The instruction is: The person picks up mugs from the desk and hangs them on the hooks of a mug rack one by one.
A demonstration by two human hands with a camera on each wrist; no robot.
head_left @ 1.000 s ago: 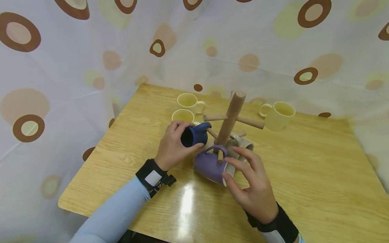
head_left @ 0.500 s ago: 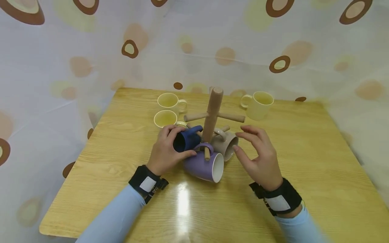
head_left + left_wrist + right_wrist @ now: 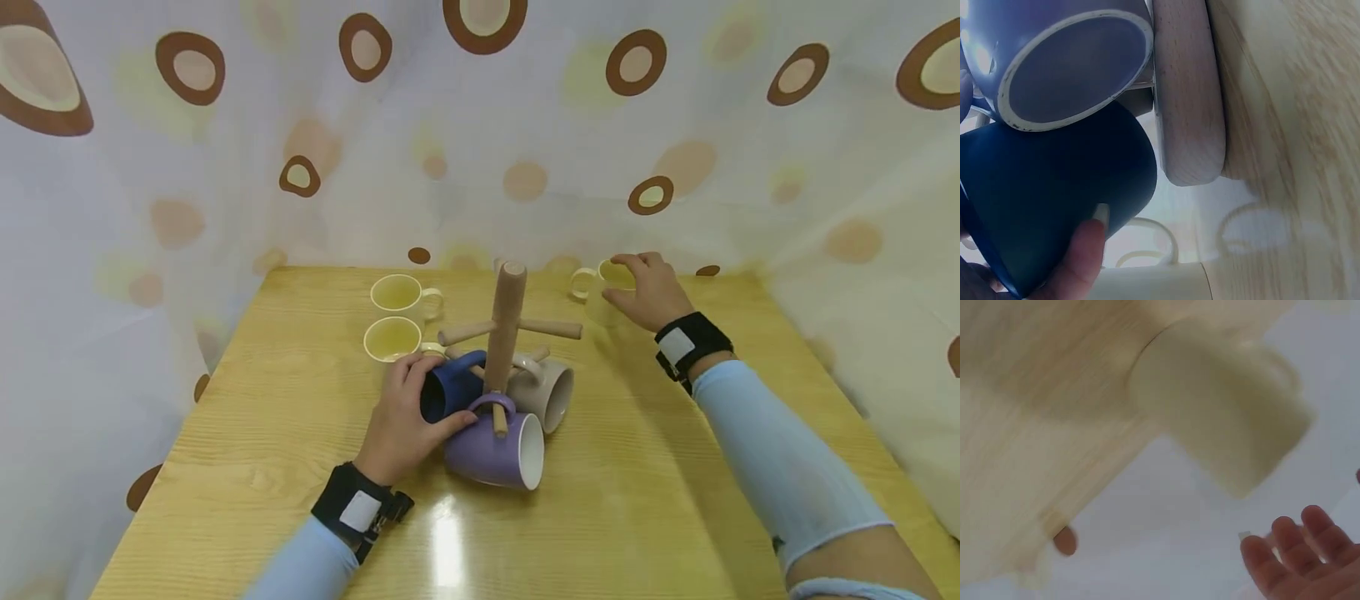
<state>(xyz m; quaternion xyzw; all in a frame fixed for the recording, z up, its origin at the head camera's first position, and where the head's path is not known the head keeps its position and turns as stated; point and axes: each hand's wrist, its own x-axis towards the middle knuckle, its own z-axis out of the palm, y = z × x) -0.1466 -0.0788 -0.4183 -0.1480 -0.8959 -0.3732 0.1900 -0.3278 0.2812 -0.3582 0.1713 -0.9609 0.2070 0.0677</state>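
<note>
My left hand (image 3: 405, 417) holds the blue mug (image 3: 453, 387), which hangs by its handle on the left of the wooden mug tree (image 3: 506, 325). In the left wrist view, a fingertip lies on the side of the blue mug (image 3: 1066, 169). A purple mug (image 3: 487, 454) hangs on the front peg, its mouth to the right. Behind it hangs a beige mug (image 3: 543, 396). At the back right my right hand (image 3: 652, 292) is beside a pale yellow mug (image 3: 600, 304). The right wrist view shows its fingers (image 3: 1291, 556) apart from that mug (image 3: 1216, 400).
Two more pale yellow mugs stand upright at the back left, one farther (image 3: 396, 296) and one nearer (image 3: 393, 340). Bare upper pegs (image 3: 551, 328) stick out from the tree. A patterned curtain (image 3: 480, 150) hangs behind the wooden table (image 3: 300, 333).
My right hand has moved from beside the purple and beige mugs to the yellow mug at the back right. The left hand stays on the blue mug. The head view has shifted.
</note>
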